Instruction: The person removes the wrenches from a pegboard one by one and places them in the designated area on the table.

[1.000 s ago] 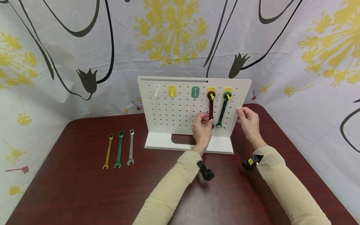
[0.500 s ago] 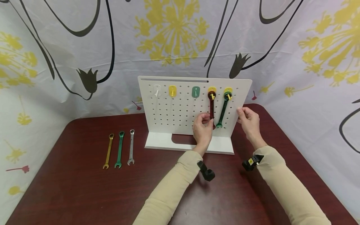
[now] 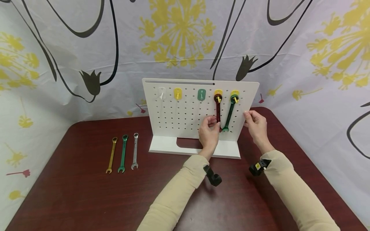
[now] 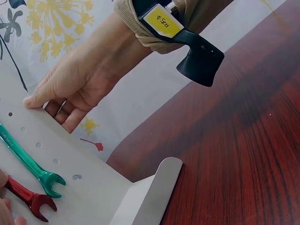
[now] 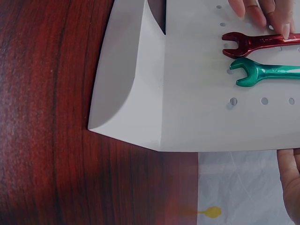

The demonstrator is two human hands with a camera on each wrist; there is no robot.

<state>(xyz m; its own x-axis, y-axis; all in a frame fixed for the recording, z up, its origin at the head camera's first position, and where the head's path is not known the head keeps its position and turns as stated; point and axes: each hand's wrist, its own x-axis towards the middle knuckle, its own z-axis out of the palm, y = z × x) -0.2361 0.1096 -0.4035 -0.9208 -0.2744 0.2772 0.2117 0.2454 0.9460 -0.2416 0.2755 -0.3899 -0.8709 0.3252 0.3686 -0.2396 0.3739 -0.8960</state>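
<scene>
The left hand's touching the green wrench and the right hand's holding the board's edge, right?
Nearly: the left hand touches the red wrench, not the green wrench, as the right wrist view shows. The right hand holds the edge of the board.

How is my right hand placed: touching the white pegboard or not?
Touching: the left wrist view shows your right hand gripping the white pegboard by its side edge, thumb over the front.

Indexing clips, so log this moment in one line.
left hand: touching hung red metal wrench; right hand: pinching white perforated board at edge; also hung: green metal wrench; dark-red tabletop: gold wrench, second green wrench, silver wrench
</scene>
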